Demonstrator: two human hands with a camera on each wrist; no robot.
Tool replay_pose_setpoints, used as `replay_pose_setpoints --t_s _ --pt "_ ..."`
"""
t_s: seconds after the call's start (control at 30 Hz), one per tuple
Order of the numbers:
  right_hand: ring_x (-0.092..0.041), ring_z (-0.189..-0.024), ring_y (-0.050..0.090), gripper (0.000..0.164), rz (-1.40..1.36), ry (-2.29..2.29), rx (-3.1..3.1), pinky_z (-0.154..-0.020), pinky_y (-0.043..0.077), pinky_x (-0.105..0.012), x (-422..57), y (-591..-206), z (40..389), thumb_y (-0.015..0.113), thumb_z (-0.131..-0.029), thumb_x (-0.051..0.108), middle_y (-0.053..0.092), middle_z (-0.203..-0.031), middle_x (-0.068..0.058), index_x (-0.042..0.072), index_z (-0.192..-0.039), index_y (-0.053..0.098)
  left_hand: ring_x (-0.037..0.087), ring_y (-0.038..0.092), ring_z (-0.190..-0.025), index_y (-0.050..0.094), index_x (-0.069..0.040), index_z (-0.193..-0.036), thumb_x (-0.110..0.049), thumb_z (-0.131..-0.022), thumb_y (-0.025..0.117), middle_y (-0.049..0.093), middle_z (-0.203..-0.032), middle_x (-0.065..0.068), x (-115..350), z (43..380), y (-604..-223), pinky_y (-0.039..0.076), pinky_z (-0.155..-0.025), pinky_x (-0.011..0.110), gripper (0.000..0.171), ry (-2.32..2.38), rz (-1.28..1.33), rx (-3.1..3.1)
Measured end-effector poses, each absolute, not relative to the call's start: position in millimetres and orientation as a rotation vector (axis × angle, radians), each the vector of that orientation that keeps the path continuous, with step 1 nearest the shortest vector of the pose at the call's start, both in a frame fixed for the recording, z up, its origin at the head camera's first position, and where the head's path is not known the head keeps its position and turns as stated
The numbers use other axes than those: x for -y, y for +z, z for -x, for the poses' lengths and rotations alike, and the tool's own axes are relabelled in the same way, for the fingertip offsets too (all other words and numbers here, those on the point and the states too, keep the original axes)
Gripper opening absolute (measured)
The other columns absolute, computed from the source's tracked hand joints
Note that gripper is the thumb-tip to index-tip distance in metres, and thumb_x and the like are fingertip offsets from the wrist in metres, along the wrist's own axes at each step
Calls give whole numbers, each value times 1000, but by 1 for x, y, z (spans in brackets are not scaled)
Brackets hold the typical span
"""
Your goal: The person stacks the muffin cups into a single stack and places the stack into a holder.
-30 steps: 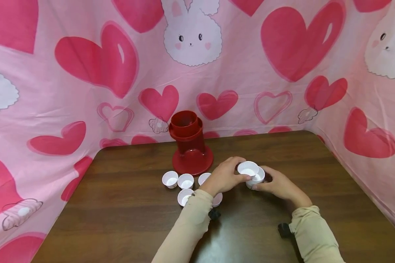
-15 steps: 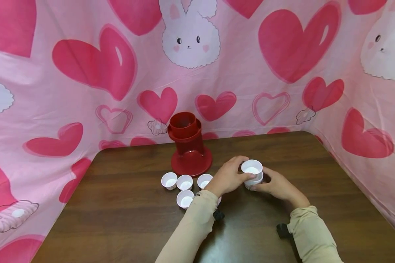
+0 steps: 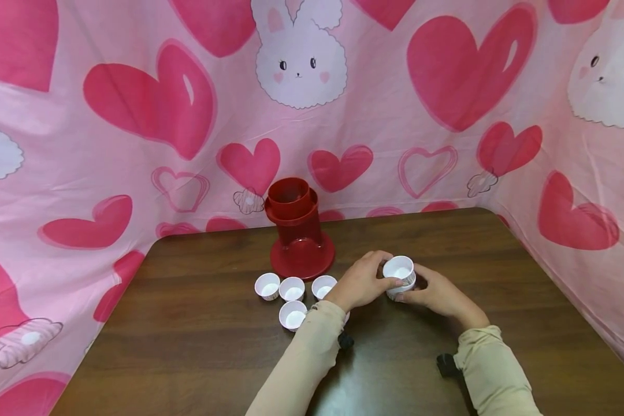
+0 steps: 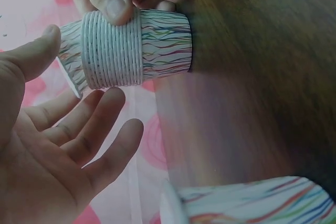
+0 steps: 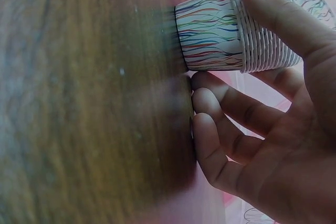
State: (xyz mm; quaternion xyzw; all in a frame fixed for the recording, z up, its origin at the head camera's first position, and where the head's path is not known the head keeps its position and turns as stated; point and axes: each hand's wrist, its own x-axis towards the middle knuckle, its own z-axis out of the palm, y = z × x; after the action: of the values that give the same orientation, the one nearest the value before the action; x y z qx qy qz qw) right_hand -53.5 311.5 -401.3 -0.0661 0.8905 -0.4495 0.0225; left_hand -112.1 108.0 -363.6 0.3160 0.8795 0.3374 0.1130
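A nested stack of white paper cups with colourful wavy lines stands upright on the table, right of centre. My right hand grips it from the right, its thumb across the stacked rims in the right wrist view. At the top, one cup sits inside the stack with its rim raised above the others. My left hand pinches that cup from the left, thumb near its rim and fingers on the opposite side. Under the left forearm, another paper cup is mostly hidden.
Several loose paper cups stand mouth up left of my left hand. Behind them is a red plastic stand with a round base and a cylinder on top. A pink heart-patterned cloth hangs behind the wooden table.
My left hand has moved the top cup slightly right, over the stack, then down into it. The right hand keeps its hold on the stack; the loose cups stay put.
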Motion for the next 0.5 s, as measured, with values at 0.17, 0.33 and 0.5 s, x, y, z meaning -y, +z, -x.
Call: replay_pose_setpoints --t_s 0.17,0.33,0.5 --pt "-34 -112 57 74 206 -1387 -2759 -96 43 -57 -313 -402 54 87 -81 32 64 -124 -17 2 -139 55 8 56 -102 59 -17 -133 -44 -89 77 60 -120 -5 -107 113 -363 48 -92 27 54 965 -942 -2585" --pt "-33 -112 57 72 222 -1411 -2737 -97 43 -57 -313 -402 54 87 -81 32 64 -124 -15 3 -139 55 9 57 -98 60 -15 -129 -44 -88 78 60 -116 -5 -109 113 -358 49 -90 25 53 911 -963 -2607" --pt "-31 -111 57 70 239 -1436 -2721 -96 44 -56 -314 -402 53 86 -82 30 64 -124 -14 2 -138 56 9 58 -94 61 -13 -125 -41 -88 79 61 -112 -3 -114 110 -352 50 -87 24 50 807 -976 -2658"
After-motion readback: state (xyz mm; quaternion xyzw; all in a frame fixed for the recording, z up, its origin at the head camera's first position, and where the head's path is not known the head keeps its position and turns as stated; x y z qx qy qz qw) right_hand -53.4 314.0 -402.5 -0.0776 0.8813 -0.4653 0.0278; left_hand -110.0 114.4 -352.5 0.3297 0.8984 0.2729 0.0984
